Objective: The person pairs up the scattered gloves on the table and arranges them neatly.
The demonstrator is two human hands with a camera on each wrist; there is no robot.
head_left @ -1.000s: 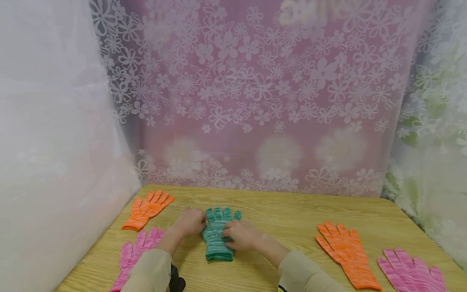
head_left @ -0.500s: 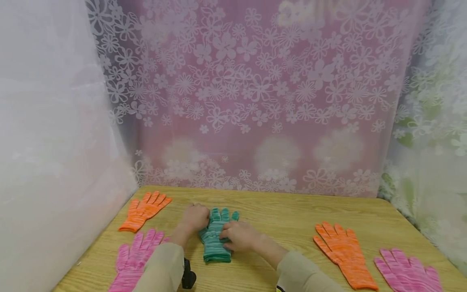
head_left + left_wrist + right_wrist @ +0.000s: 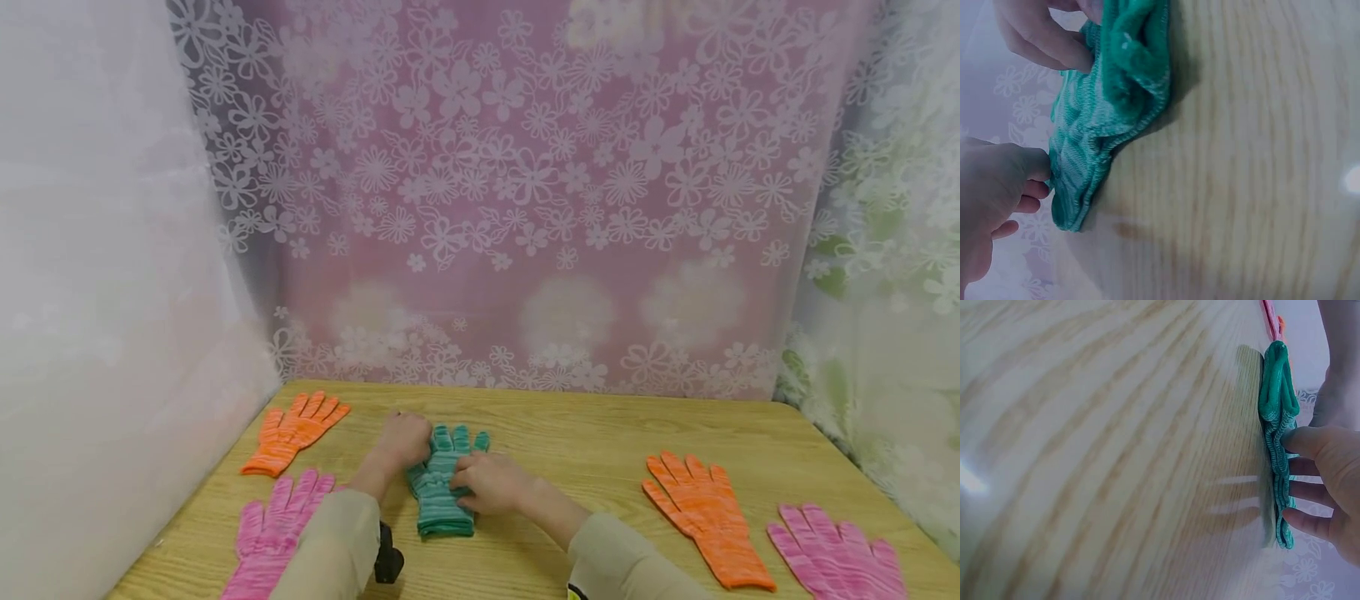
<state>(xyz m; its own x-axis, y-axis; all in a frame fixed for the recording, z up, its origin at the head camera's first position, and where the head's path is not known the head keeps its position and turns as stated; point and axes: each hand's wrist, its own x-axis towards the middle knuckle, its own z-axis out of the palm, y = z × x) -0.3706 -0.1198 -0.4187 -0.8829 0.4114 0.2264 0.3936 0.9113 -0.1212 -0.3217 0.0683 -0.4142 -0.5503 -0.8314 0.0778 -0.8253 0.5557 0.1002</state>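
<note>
A pair of streaky green knitted gloves (image 3: pixel 441 493) lies stacked at mid-table, fingers pointing away and cuffs (image 3: pixel 1279 387) towards me. My left hand (image 3: pixel 405 438) is at the stack's upper left, its curled fingers pinching the edge by a glove finger, part of which it hides. From the right, my right hand (image 3: pixel 491 482) rests its fingertips on the palm area of the gloves. Its fingers (image 3: pixel 1312 492) look spread and fairly straight in the right wrist view. Both hands also show in the left wrist view, along the gloves' edge.
An orange glove (image 3: pixel 288 435) lies at the far left, with a pink glove (image 3: pixel 270 542) nearer, partly under my left sleeve. At the right lie another orange glove (image 3: pixel 708 521) and another pink glove (image 3: pixel 843 554). Flowered curtains (image 3: pixel 525 208) enclose the wooden table (image 3: pixel 570 442).
My left hand has moved slightly right and farther up along the gloves, covering more of the leftmost glove finger. My right hand keeps its place on them.
</note>
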